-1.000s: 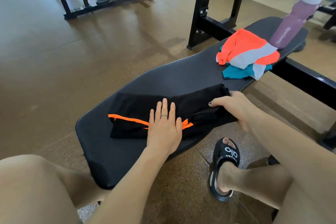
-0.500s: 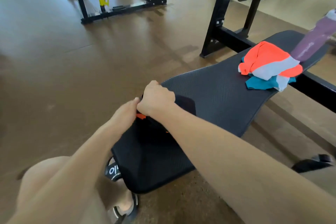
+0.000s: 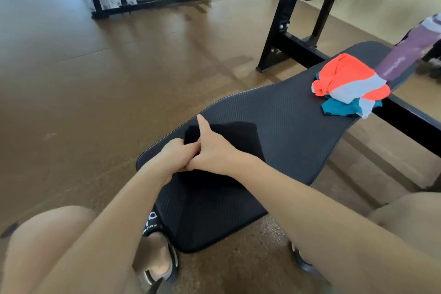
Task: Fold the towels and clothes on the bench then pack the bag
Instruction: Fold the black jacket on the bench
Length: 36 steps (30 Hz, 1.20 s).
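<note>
Folded over since the earlier frame, the black garment [image 3: 229, 133] now lies as a compact dark bundle on the near half of the desk [image 3: 293, 126]; its orange stripe, exposed before, is no longer visible. Both hands have come together on its near-left edge. The right hand [image 3: 210, 150] rests on the cloth with the thumb raised toward the far edge; its fingers curl down at the fold and appear to pinch it. The left hand [image 3: 174, 157] meets it from the left, fingers bent into the same edge, though whether they hold cloth or merely press cannot be told.

Assessment: the garment is light, soft and limp, with no stiffness to keep a fold. It will likely slide somewhat on the ribbed pad. Best taken at the folded edge or corners, with a flat palm to set the crease.

An orange, grey and teal clothing pile [image 3: 348, 86] lies unfolded near the far end, well apart. A purple bottle [image 3: 403, 55] stands just beyond it. No bag is in view.
</note>
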{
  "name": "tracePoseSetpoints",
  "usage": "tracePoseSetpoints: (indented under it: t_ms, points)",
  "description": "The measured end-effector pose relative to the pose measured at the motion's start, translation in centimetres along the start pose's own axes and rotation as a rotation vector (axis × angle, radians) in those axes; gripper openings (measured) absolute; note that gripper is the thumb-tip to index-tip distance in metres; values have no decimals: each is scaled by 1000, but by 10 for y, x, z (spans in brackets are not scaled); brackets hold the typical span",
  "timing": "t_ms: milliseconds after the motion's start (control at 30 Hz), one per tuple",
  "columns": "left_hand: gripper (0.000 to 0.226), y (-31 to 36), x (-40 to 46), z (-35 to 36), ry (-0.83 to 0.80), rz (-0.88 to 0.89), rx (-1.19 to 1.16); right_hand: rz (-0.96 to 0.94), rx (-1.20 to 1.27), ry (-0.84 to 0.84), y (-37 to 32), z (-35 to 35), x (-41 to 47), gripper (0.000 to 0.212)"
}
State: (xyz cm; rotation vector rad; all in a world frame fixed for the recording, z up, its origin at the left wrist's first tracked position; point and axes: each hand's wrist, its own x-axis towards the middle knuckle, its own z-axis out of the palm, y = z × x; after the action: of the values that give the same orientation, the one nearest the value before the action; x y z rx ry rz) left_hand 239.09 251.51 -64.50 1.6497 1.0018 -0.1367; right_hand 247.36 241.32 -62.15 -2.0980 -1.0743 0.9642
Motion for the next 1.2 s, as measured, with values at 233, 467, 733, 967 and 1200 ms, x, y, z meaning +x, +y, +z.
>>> tracePoseSetpoints:
  t_ms: [233, 467, 733, 967, 1200]
  points:
    - [41, -6, 7, 14, 93, 92, 205, 81, 82, 527, 46, -38, -32, 73]
    - [58, -10, -6, 25, 59, 36, 44, 481, 491, 398, 87, -35, -50, 74]
    - [52, 22, -57, 70, -310, -103, -429, 372, 600, 422, 100, -94, -110, 74]
    - [15, 127, -124, 162, -486, 73, -613, 243, 745, 656, 112, -188, -229, 34]
    - [34, 183, -172, 317, -700, 135, -558, 199, 1389, 917, 182, -199, -388, 33]
